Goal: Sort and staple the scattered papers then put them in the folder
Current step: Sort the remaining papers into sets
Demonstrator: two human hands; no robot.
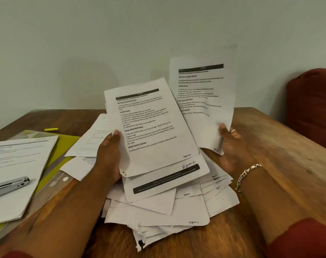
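Sorting step, stapling not begun. Left hand (110, 155) grip pinches page-one sheet (151, 127); right hand (231, 146) pinches a second sheet (201, 90). Scattered papers (167, 207) heaped on tabletop (279, 164); stapler (9, 185), yellow folder (65, 144) left. Next: match page numbers.

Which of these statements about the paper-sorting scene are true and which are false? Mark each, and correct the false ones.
1. The left hand holds a printed sheet headed with a black bar. True.
2. The right hand is empty. False: it holds up another sheet.
3. The stapler lies on a paper stack at the left. True.
4. The yellow marker lies on the loose pile. False: it lies on the wooden table, apart from the pile.
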